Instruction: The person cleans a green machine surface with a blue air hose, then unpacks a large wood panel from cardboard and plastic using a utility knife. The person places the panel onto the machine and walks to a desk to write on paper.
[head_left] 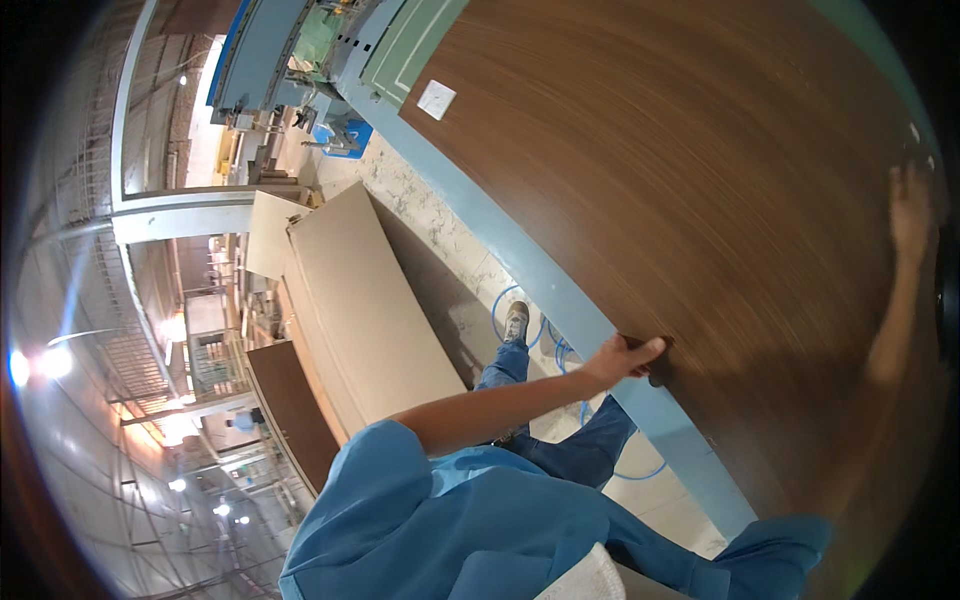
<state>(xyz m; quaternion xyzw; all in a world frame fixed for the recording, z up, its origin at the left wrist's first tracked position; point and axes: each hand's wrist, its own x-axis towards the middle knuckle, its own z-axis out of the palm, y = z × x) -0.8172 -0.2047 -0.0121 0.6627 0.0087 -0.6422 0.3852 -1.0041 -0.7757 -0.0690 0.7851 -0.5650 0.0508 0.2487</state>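
A large dark brown wood-grain panel (640, 180) lies flat on a light blue machine table with a green surface showing at its far end. My left hand (618, 362) is closed at the panel's near left edge, thumb on top and the other fingers mostly hidden. A small dark patch beside the thumb is too unclear to name. Toward the panel's right side, my right hand (910, 210) rests with its fingers stretched out, somewhat blurred. A small white square label (436, 100) sits at the panel's far left corner.
Beige boards (370, 300) stand stacked left of the table, with a brown board (292, 405) beside them. Blue hose (500, 310) loops on the floor by my feet. A blue bin (345, 138) and machine parts are farther off. The table's blue edge (500, 240) runs along my side.
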